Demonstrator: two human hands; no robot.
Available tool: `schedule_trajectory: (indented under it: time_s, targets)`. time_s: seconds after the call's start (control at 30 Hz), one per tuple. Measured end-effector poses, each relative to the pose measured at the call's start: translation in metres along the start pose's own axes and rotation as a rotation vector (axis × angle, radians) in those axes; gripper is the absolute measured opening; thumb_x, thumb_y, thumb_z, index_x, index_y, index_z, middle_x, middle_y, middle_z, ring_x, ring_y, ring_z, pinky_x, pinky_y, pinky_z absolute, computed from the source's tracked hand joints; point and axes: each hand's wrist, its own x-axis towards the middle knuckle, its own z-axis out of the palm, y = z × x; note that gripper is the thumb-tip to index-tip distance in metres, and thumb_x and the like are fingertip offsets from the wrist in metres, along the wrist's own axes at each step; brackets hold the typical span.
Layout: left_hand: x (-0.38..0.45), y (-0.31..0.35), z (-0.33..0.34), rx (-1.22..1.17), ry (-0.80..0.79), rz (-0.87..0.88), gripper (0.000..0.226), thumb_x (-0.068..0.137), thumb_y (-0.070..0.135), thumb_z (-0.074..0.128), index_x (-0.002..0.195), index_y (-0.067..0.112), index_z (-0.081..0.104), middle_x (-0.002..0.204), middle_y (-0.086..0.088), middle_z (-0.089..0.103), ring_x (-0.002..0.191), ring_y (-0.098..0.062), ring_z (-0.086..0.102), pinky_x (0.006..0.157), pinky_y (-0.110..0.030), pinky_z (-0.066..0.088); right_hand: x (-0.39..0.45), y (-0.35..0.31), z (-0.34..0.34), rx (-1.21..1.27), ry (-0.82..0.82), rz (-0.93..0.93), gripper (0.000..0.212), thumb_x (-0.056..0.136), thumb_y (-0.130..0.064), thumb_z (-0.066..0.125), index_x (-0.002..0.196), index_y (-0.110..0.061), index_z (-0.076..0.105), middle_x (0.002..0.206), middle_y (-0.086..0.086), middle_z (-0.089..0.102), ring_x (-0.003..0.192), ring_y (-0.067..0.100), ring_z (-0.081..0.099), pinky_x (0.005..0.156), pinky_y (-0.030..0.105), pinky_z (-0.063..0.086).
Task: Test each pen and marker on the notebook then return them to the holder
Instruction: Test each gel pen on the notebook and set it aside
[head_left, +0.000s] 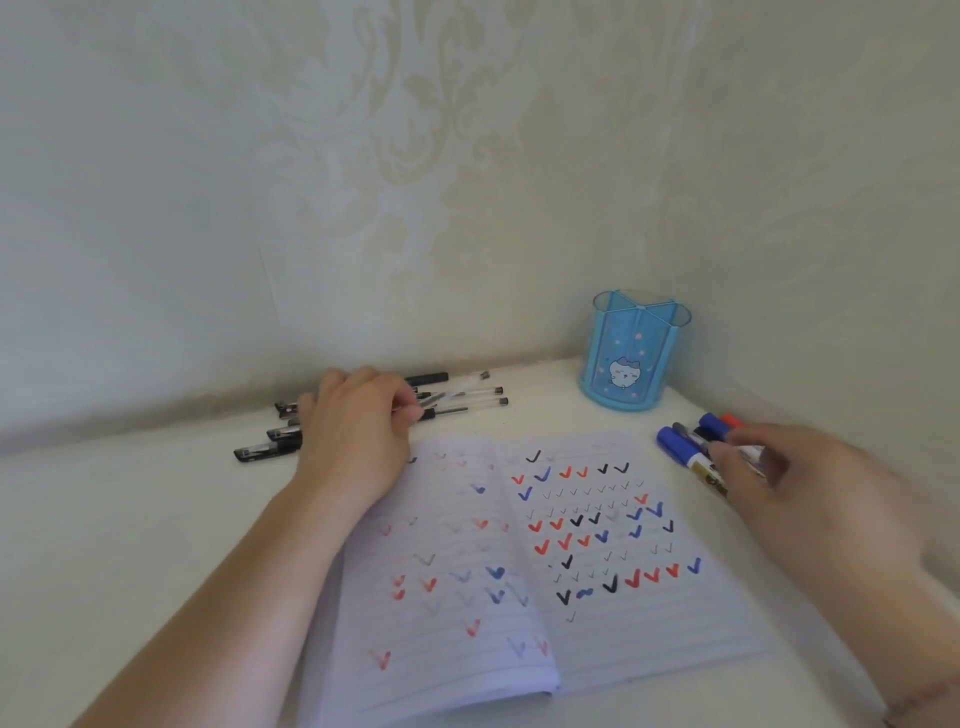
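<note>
— Notebook (545, 561) open on bench (130, 519), nearest. Hands?
— Left hand (358, 431) fingers curled over gel pens (457, 402); right hand (769, 478) pinching markers (691, 441). Blue holder (631, 353) behind.

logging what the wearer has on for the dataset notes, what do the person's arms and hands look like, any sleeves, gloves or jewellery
Both forearms are bare as far as the frame shows, with no sleeves in view. The left hand and the right hand wear no gloves, and no rings show on the fingers. The right hand is blurred. At the right wrist, by the frame's lower right corner, a thin band may be worn; too unclear to confirm.
</note>
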Motion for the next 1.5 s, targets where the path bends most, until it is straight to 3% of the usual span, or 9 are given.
schedule_trajectory:
  time_s: [0.1, 0.23, 0.5, 0.63, 0.83, 1.0, 1.1, 1.23, 1.5]
  targets:
    - [-0.011, 0.028, -0.016, -0.522, -0.104, 0.278, 0.008, 0.095, 0.028, 0.055, 0.092, 0.034, 0.060, 0.084, 0.012, 0.068, 0.080, -0.010, 0.062, 0.071, -0.023, 0.045, -0.016, -0.017, -0.001, 0.439, -0.054, -0.147, 0.037, 0.074, -0.067, 0.060, 0.097, -0.039, 0.068, 0.064, -0.008, 0.055, 0.059, 0.013, 0.052, 0.055, 0.025, 0.044]
    - [-0.040, 0.057, -0.014, -0.524, -0.398, 0.648, 0.012, 0.096, 0.039, 0.050, 0.101, 0.031, 0.057, 0.087, 0.014, 0.063, 0.077, -0.001, 0.057, 0.068, -0.015, 0.043, -0.040, -0.040, 0.006, 0.963, -0.441, -0.365, 0.048, 0.064, -0.064, 0.075, 0.105, -0.044, 0.058, 0.065, -0.010, 0.052, 0.056, 0.005, 0.045, 0.053, 0.016, 0.038]
    - [-0.043, 0.056, -0.002, -0.465, -0.449, 0.695, 0.030, 0.100, 0.042, 0.040, 0.103, 0.020, 0.062, 0.084, 0.008, 0.063, 0.076, -0.008, 0.057, 0.070, -0.025, 0.047, -0.047, -0.050, 0.003, 1.218, -0.337, -0.295, 0.022, 0.079, -0.018, 0.076, 0.069, -0.021, 0.057, 0.052, -0.001, 0.055, 0.046, 0.008, 0.046, 0.046, 0.019, 0.038]
    - [-0.046, 0.061, -0.006, -0.425, -0.467, 0.741, 0.012, 0.101, 0.035, 0.040, 0.097, 0.033, 0.052, 0.064, 0.026, 0.045, 0.061, 0.009, 0.044, 0.060, -0.006, 0.030, -0.048, -0.053, 0.010, 1.174, -0.436, -0.283, 0.025, 0.073, -0.034, 0.073, 0.071, -0.020, 0.053, 0.051, 0.005, 0.052, 0.047, 0.017, 0.043, 0.047, 0.028, 0.037]
    - [-0.047, 0.061, -0.006, -0.454, -0.523, 0.749, 0.010, 0.101, 0.034, 0.046, 0.094, 0.033, 0.053, 0.049, 0.011, 0.035, 0.043, -0.002, 0.037, 0.049, -0.008, 0.022, -0.046, -0.048, 0.009, 1.187, -0.518, -0.345, 0.016, 0.078, -0.029, 0.067, 0.071, -0.025, 0.054, 0.057, 0.011, 0.060, 0.051, 0.023, 0.053, 0.052, 0.037, 0.043]
    - [-0.045, 0.058, -0.005, -0.593, -0.544, 0.700, 0.023, 0.092, 0.051, 0.055, 0.099, 0.030, 0.062, 0.048, 0.005, 0.039, 0.043, -0.007, 0.033, 0.047, -0.012, 0.023, -0.044, -0.048, 0.002, 1.185, -0.542, -0.351, 0.003, 0.080, -0.022, 0.066, 0.081, -0.024, 0.063, 0.062, 0.005, 0.064, 0.054, 0.020, 0.056, 0.054, 0.022, 0.043]
    - [-0.040, 0.050, -0.005, -0.663, -0.499, 0.599, 0.030, 0.094, 0.056, 0.046, 0.098, 0.029, 0.058, 0.052, -0.004, 0.038, 0.048, -0.013, 0.030, 0.049, -0.024, 0.026, -0.039, -0.046, -0.003, 1.303, -0.661, -0.254, 0.029, 0.080, -0.038, 0.067, 0.100, -0.018, 0.074, 0.078, 0.016, 0.074, 0.066, 0.035, 0.065, 0.053, 0.029, 0.046]
    - [-0.035, 0.044, -0.001, -0.787, -0.454, 0.413, 0.027, 0.093, 0.008, 0.030, 0.103, 0.019, 0.053, 0.068, -0.002, 0.044, 0.065, -0.012, 0.037, 0.065, -0.016, 0.035, -0.043, -0.052, 0.003, 1.055, -0.618, -0.105, 0.025, 0.071, -0.030, 0.083, 0.058, -0.016, 0.067, 0.049, 0.012, 0.064, 0.039, 0.021, 0.050, 0.044, 0.022, 0.038]
    - [-0.033, 0.046, 0.007, -0.575, -0.472, 0.420, 0.027, 0.095, 0.015, 0.062, 0.115, 0.032, 0.058, 0.093, 0.019, 0.066, 0.078, -0.005, 0.058, 0.065, -0.006, 0.037, -0.050, -0.054, 0.008, 0.831, -0.512, -0.095, 0.042, 0.073, -0.009, 0.078, 0.053, 0.000, 0.042, 0.039, -0.003, 0.044, 0.041, 0.006, 0.035, 0.043, 0.016, 0.028]
